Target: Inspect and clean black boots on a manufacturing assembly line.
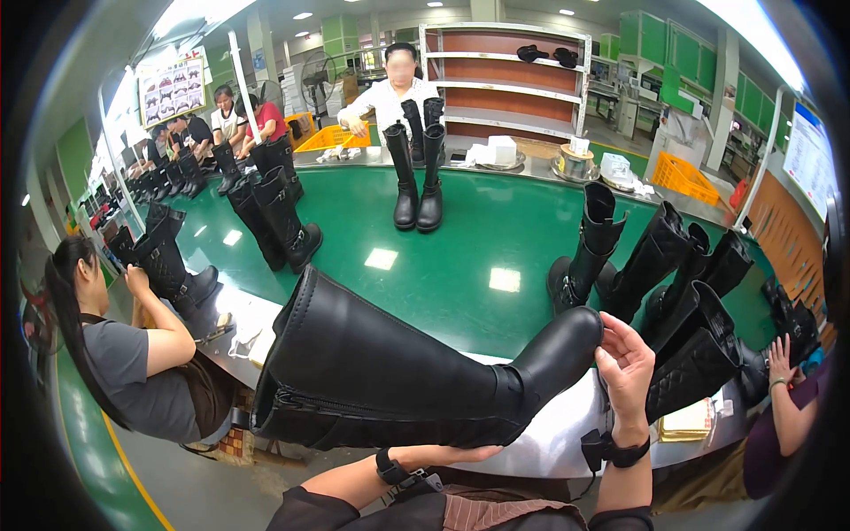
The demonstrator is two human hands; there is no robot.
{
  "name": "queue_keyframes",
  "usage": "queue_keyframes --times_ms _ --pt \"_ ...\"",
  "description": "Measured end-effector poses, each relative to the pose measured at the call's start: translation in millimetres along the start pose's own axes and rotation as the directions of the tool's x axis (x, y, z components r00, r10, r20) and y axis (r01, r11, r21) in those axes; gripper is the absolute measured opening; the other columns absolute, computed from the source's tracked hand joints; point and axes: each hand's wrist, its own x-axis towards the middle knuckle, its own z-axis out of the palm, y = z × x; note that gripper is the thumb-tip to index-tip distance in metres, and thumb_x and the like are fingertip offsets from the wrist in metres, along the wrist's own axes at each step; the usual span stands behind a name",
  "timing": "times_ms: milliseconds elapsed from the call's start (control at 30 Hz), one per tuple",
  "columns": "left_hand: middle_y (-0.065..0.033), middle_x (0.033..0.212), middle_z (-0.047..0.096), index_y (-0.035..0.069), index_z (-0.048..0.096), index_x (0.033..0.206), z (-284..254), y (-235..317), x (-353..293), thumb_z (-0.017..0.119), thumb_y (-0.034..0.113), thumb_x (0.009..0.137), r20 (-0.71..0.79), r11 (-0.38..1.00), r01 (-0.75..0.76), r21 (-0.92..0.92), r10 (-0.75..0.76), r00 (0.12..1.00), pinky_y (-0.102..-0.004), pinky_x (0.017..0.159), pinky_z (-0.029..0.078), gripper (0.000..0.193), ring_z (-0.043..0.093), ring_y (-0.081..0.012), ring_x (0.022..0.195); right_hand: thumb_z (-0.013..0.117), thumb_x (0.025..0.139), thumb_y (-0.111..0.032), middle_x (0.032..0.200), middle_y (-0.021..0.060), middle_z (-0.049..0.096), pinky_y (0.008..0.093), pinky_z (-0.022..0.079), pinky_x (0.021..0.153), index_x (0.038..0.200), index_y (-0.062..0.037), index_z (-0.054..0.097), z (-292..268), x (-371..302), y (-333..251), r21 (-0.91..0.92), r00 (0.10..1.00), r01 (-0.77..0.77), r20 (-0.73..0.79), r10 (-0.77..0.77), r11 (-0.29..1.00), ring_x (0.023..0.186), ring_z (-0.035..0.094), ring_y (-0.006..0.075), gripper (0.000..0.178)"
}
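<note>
A tall black boot (398,363) lies on its side in the air across my front, its shaft to the left and its toe to the right. A zipper runs along the lower side of the shaft, and a strap crosses the ankle. My left hand (467,454) bears the boot from beneath, most of its fingers hidden by the leather. At the toe, my right hand (627,361) holds the tip with thumb and fingers curled round it. Both wrists carry dark bands.
A green conveyor table (354,234) carries several black boots, with a pair (416,190) standing at its far middle and a quilted boot (699,363) close by my right hand. Co-workers sit left and right; one person (394,97) stands opposite. A metal ledge (567,434) runs along my side.
</note>
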Motion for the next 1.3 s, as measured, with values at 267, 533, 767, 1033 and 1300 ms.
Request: queue_keyframes --times_ms 267,533,767,1033,1300 --pt "-0.0070 0.124 0.063 0.001 0.060 0.129 -4.6 0.5 -0.2 0.083 0.009 0.077 0.015 1.000 0.026 0.004 -0.026 1.000 -0.0333 0.100 0.046 0.056 0.057 -0.0182 0.114 0.064 0.085 0.000 0.099 0.0117 0.073 0.0214 0.053 0.082 0.121 0.0074 0.065 -23.6 6.4 -17.3 -0.024 0.985 -0.125 0.117 0.127 0.992 0.087 0.069 0.0114 0.037" --pt "-0.0072 0.125 0.063 0.001 0.060 0.129 -13.6 -1.8 -0.8 0.083 0.008 0.077 -0.001 0.998 0.056 0.004 -0.056 0.998 -0.0333 0.100 0.045 0.057 0.057 -0.0184 0.115 0.063 0.088 0.002 0.098 0.0126 0.074 0.0263 0.056 0.081 0.112 0.0091 0.068 -28.0 8.1 -19.3 0.083 0.934 -0.279 0.253 0.250 0.957 0.086 0.070 0.0140 0.025" --pt "-0.0073 0.125 0.063 0.002 0.060 0.129 -19.1 -5.3 -1.6 0.084 0.008 0.076 -0.019 0.997 0.072 -0.017 -0.072 0.997 -0.0333 0.101 0.045 0.058 0.057 -0.0187 0.116 0.060 0.091 0.002 0.096 0.0105 0.073 0.0257 0.056 0.079 0.116 0.0070 0.068 -26.0 8.5 -21.5 0.078 0.898 -0.346 0.317 0.306 0.935 0.084 0.069 0.0129 0.026" --pt "-0.0075 0.126 0.063 0.002 0.061 0.129 -35.6 -11.7 -18.4 0.084 0.008 0.075 -0.059 0.991 0.122 -0.053 -0.125 0.990 -0.0333 0.102 0.045 0.059 0.057 -0.0190 0.117 0.057 0.094 -0.001 0.095 0.0044 0.071 0.0231 0.051 0.077 0.121 0.0049 0.067 -17.5 8.1 -11.6 -0.127 0.886 -0.291 0.339 0.317 0.948 0.082 0.063 0.0084 0.030" --pt "-0.0074 0.132 0.060 0.000 0.053 0.137 -45.3 21.4 0.3 0.085 0.002 0.070 -0.098 0.936 0.152 -0.318 -0.192 0.977 -0.0337 0.105 0.043 0.075 0.056 -0.0191 0.121 0.062 0.100 -0.033 0.106 0.0013 0.060 0.0246 0.047 0.081 0.134 -0.0142 0.054 21.7 4.4 33.5 -0.165 0.895 -0.254 0.332 0.296 0.953 0.092 0.057 0.0098 0.039"
